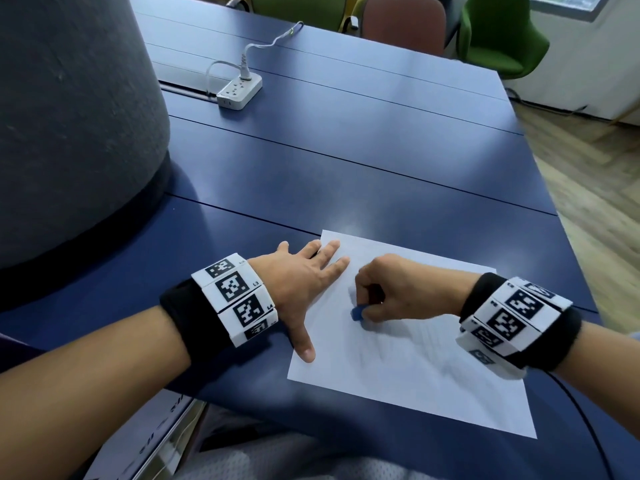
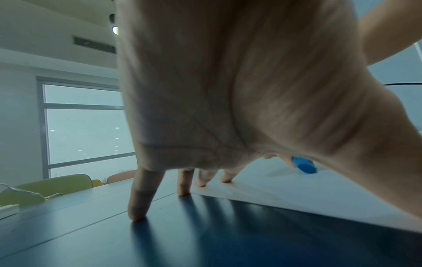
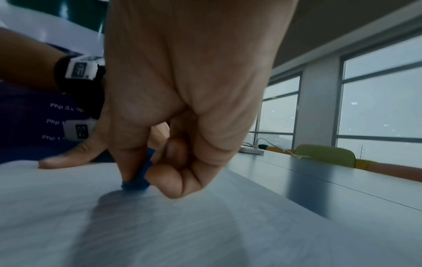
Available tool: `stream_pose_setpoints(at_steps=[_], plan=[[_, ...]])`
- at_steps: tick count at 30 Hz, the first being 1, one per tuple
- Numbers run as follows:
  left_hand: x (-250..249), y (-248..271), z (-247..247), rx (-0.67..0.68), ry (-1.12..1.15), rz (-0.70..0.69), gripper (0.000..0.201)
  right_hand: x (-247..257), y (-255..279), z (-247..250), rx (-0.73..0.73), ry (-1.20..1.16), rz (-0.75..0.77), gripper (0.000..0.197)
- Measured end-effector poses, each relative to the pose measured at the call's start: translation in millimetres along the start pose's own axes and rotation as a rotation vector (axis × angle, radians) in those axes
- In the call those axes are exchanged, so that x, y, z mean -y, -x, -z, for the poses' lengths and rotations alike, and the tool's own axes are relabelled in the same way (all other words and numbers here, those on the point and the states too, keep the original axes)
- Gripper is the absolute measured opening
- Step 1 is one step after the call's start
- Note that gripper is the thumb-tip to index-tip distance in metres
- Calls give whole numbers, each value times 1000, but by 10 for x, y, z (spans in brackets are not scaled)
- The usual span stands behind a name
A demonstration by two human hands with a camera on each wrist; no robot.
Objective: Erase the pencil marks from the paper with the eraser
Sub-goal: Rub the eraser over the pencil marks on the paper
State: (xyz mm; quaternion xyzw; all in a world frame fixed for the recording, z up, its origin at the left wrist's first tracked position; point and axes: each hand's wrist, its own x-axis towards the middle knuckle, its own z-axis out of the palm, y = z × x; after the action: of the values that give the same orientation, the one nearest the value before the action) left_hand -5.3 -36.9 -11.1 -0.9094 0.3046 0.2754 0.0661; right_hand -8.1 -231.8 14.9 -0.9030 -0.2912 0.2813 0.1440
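A white sheet of paper (image 1: 415,368) lies on the blue table (image 1: 346,161), with faint grey pencil marks across its middle. My right hand (image 1: 388,292) pinches a small blue eraser (image 1: 357,312) between thumb and curled fingers, its tip pressed on the paper. In the right wrist view the eraser (image 3: 137,182) touches the sheet (image 3: 205,225). My left hand (image 1: 304,285) lies flat with fingers spread. Two fingertips and the thumb press the paper's left edge. In the left wrist view the fingers (image 2: 139,198) stand on the table and the paper (image 2: 297,191), with the eraser (image 2: 304,165) beyond.
A white power strip (image 1: 239,91) with a plugged cable sits at the far middle of the table. A large grey rounded column (image 1: 69,116) rises at the left. Green and red chairs (image 1: 498,36) stand beyond the far edge. The table's right edge drops to a wooden floor.
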Motion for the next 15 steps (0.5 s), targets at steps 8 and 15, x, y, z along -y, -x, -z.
stream_pose_setpoints(at_steps=[8, 15], plan=[[-6, 4, 0, 0, -5, 3, 153, 13, 73, -41, 39, -80, -12, 11], [-5, -8, -11, 8, -6, 10, 154, 41, 128, -129, 137, -109, 30, 11]])
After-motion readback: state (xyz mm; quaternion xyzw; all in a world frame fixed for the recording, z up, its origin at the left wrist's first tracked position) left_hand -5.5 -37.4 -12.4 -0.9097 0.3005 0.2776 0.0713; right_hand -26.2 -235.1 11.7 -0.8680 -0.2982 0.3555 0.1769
